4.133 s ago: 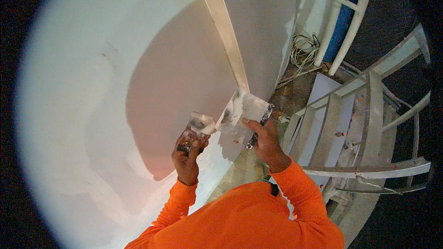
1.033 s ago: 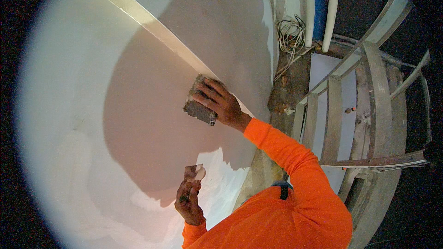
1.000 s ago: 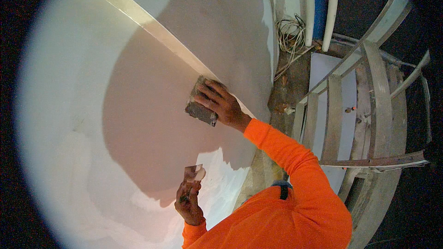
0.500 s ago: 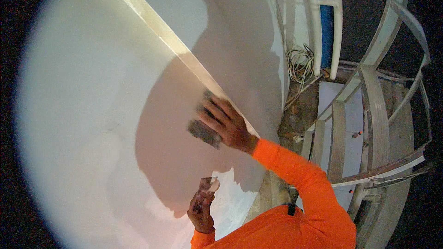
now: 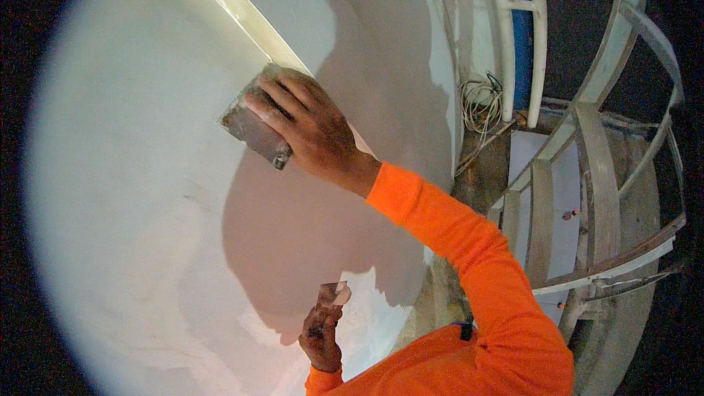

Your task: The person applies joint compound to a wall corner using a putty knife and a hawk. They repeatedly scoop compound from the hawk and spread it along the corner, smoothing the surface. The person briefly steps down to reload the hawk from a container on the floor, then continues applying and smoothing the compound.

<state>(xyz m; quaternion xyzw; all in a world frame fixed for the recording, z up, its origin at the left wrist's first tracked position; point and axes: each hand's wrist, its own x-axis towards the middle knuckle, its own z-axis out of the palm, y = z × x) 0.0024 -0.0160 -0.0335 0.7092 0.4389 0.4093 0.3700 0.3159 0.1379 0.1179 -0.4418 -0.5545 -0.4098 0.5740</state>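
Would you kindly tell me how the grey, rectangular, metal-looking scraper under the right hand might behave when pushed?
The grey, rectangular, metal-looking scraper probably flexes only slightly, since it looks flat and broad. It is likely light, as the right hand alone holds it. Its smeared edges suggest it might drag unevenly.

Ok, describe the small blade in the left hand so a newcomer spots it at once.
Find the pale wall, then the bright orange shirt at the bottom of the picture. Just above its left cuff, the left hand grips the small blade. It is narrower than the wide blade in the right hand and carries a whitish dab.
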